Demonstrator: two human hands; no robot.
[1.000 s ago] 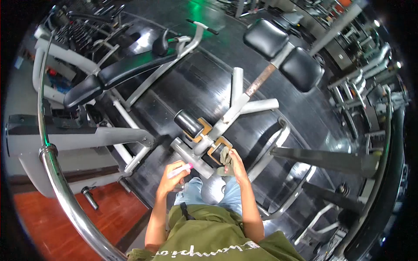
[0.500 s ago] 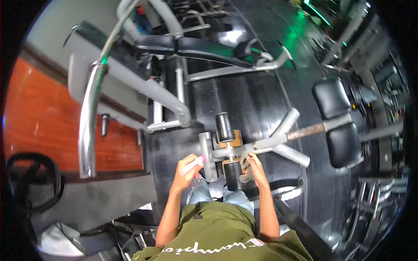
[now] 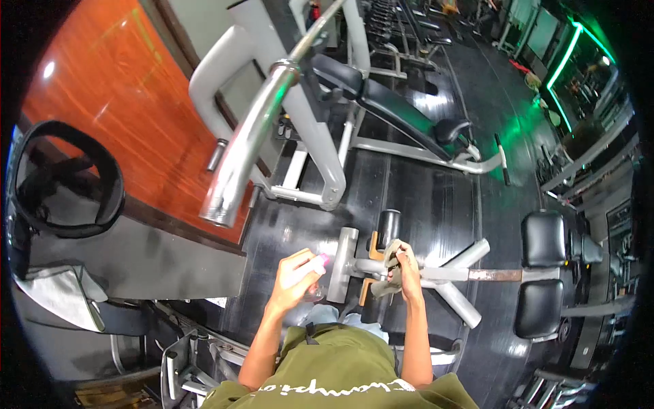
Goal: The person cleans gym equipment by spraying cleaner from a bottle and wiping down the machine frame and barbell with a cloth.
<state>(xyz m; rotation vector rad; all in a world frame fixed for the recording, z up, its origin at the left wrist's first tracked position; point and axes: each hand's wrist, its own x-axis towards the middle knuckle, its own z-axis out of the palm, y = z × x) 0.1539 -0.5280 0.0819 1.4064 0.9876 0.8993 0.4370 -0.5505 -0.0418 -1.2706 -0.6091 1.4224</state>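
My left hand (image 3: pixel 294 279) is wrapped round a spray bottle with a pink and white head (image 3: pixel 323 261); part of its clear body shows below the fingers. My right hand (image 3: pixel 409 274) grips a crumpled grey-green cloth (image 3: pixel 387 288), which hangs from the fingers. Beneath both hands is a grey bench frame (image 3: pixel 343 266) with a crossbar foot. A black foam roller (image 3: pixel 389 226) sticks out on its far side, and the cloth covers part of the middle beam.
Black seat pads (image 3: pixel 543 238) top the frame's right end. A chrome barbell end (image 3: pixel 235 170) juts out at the left, near a black padded ring (image 3: pixel 68 178). Farther off stands an inclined black bench (image 3: pixel 398 112). A light cloth (image 3: pixel 58 293) lies at lower left.
The view has tilted up and turned, so the machines sit lower and farther right. My right hand has raised the cloth in front of the beam. The left hand still holds the bottle.
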